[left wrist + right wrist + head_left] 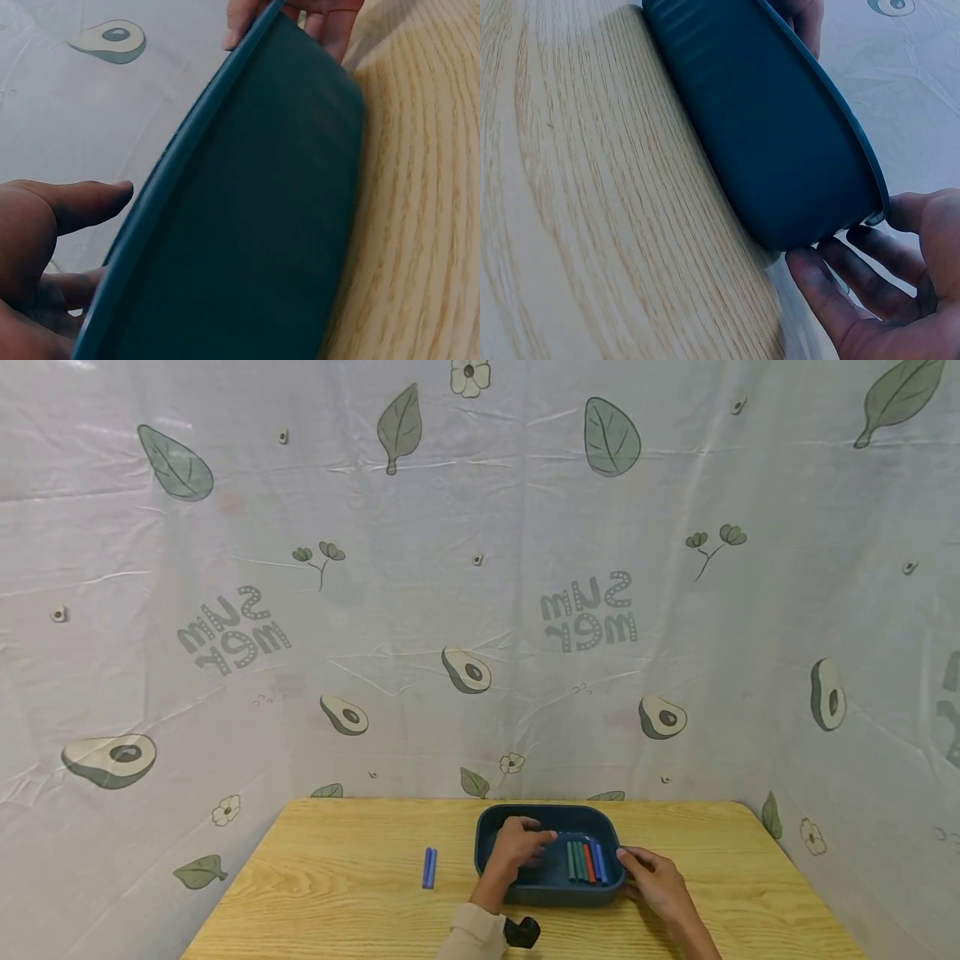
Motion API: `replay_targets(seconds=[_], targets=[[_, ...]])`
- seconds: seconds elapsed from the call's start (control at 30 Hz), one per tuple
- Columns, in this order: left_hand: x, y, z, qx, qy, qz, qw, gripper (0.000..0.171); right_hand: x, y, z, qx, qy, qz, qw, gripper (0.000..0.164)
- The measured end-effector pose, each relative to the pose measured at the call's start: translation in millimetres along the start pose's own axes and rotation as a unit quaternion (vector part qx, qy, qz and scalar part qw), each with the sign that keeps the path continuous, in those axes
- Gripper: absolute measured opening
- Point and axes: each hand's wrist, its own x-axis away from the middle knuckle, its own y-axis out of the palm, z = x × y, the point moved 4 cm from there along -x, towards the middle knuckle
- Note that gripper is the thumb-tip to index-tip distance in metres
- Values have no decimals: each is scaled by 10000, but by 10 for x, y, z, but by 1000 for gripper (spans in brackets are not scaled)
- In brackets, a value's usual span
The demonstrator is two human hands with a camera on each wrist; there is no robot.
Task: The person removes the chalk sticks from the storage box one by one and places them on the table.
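A dark teal rectangular tray (558,897) with raised walls stands on the table. Several slim coloured sticks, green (576,862), red (588,863) and blue (601,864), lie side by side in its right half. My left hand (516,845) reaches over the front wall into the left half, thumb pointing right and fingers loose; I see nothing held in it, though the tray wall hides part of its fingers in the left wrist view. With thumb on the rim and fingers against the outer wall, my right hand (889,281) grips the tray's right end.
Two blue sticks (429,868) lie together on the wooden table (352,893), left of the tray. Behind and around the table hangs a pale sheet (405,610) printed with avocados and leaves. A black strap piece (522,932) sits at my left wrist.
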Motion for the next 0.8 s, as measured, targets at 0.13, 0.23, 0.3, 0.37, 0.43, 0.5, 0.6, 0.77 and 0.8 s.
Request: replay_targets(seconds=[0.13,0.23,0.3,0.37,0.43,0.5,0.6,0.77,0.8], targets=[[-16,100,-28,-55,-30,6,10000,50,6,-2,-7,10,-9,-5,10000,56],[-17,168,-35,-116,-46,-4,9999,46,1,-2,-1,12,-4,11,10000,55],[-23,202,-41,-100,-107,-21,9999,44,-4,0,6,8,3,16,10000,56],[-26,232,-41,-125,-129,-49,9998,42,-10,1,15,-11,7,31,10000,56],[-33,258,-41,-160,-152,-80,9997,41,-14,2,25,-49,-1,35,10000,56],[-39,284,-41,-192,-186,-116,9996,40,-20,4,34,-127,-12,23,9999,55],[-54,321,-48,-260,-245,-100,9993,38,-28,6,35,-214,-56,-8,9998,54],[-81,361,-59,-461,-306,71,9984,35,-26,12,31,-298,-48,-16,9995,53],[-88,368,-62,-522,-299,110,9981,35,-23,13,27,-306,-45,-15,9995,53]])
